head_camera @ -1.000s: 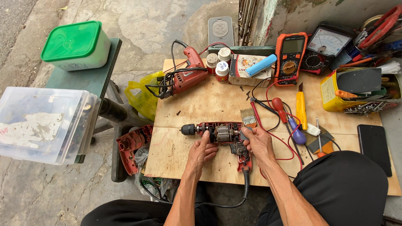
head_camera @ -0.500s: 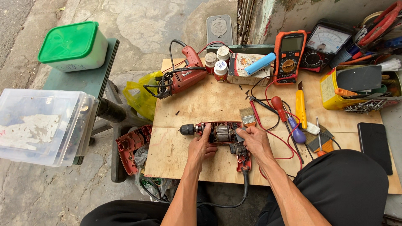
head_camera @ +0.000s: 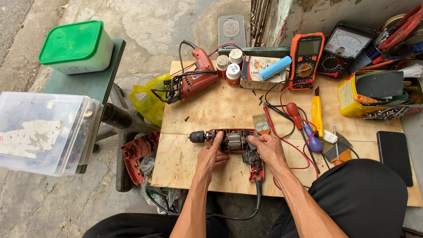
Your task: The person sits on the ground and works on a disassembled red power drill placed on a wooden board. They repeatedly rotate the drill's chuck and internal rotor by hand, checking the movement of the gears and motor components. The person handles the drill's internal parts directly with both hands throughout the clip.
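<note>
a: where is the opened drill (head_camera: 229, 142)?
b: on the plywood board (head_camera: 211, 110), just before the paintbrush (head_camera: 261, 125).
a: and the hands?
b: left hand (head_camera: 212, 156) and right hand (head_camera: 267, 147) curl their fingers on it, likely to steady it.

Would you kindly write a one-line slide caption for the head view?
Both hands, left and right, hold an opened red drill on a plywood board.

Printed cardboard box (head_camera: 260, 75) behind three white-labelled jars (head_camera: 230, 66), beside orange multimeter's grey screen (head_camera: 309, 46).
</note>
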